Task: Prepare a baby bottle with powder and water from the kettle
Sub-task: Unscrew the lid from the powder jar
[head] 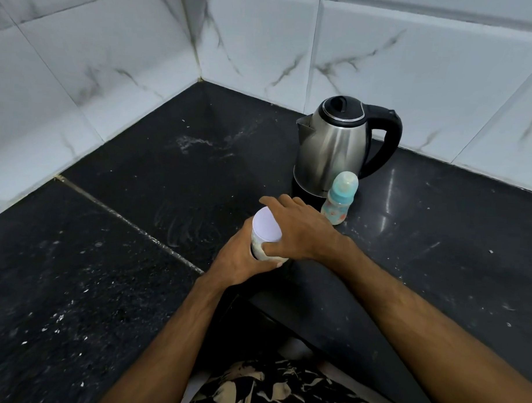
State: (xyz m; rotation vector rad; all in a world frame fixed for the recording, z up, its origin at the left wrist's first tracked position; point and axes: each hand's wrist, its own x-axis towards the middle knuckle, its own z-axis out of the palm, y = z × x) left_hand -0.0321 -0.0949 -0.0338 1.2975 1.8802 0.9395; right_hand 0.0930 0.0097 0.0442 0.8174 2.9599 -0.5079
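Head view, nearest first: patterned cloth (pixel 282 389) at the bottom edge, then both forearms reaching over the dark worktop (pixel 106 256).
Left hand (pixel 241 257): wrapped round the lower body of a small white container (pixel 265 231), presumably the powder tub; grasping it, held tilted above the worktop edge.
Right hand (pixel 297 229): laid over the container's far side and top rim, thumb pressed on its side, fingers curled round it; grasping the container too.
Container lid: flat white top shows; lid appears on, cannot tell if loosened.
Baby bottle (pixel 338 204): upright on the worktop, just beside the right hand, teal collar and teat cap fitted; contents not readable.
Kettle (pixel 336 152): steel, black lid closed, on its base directly behind the bottle, handle to the right, spout to the left.
Worktop marks: pale powdery smears and specks.
Step in hand (judgement): opening the powder container; bottle and kettle untouched.
Next move calls for: twisting or lifting the lid while the left hand steadies the body level, so powder does not spill; the bottle's top must then come off before dosing.
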